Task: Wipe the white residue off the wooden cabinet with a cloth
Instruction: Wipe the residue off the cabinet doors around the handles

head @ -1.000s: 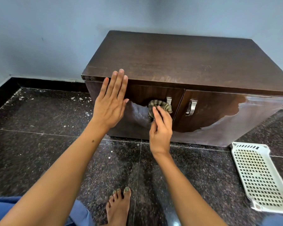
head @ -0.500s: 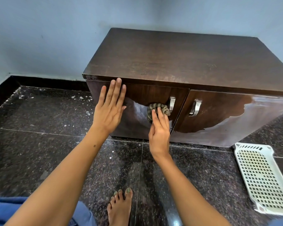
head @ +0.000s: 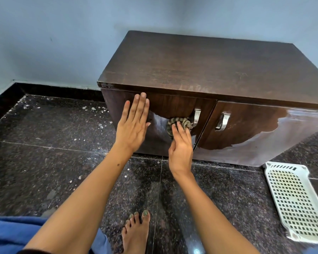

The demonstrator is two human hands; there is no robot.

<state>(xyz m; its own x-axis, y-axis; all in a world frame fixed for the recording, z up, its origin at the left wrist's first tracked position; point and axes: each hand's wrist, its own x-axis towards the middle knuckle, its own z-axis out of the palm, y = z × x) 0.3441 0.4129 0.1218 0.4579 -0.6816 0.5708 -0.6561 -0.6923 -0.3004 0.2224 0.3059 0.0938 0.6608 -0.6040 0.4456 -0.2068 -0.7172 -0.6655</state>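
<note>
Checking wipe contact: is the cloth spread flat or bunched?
Bunched. The cloth is a striped wad pressed on the cabinet door by the right hand, beside the left handle.

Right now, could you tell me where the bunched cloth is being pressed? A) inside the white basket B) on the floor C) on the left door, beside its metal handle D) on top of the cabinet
C: the right hand presses the cloth against the left door, just left of its handle.
</note>
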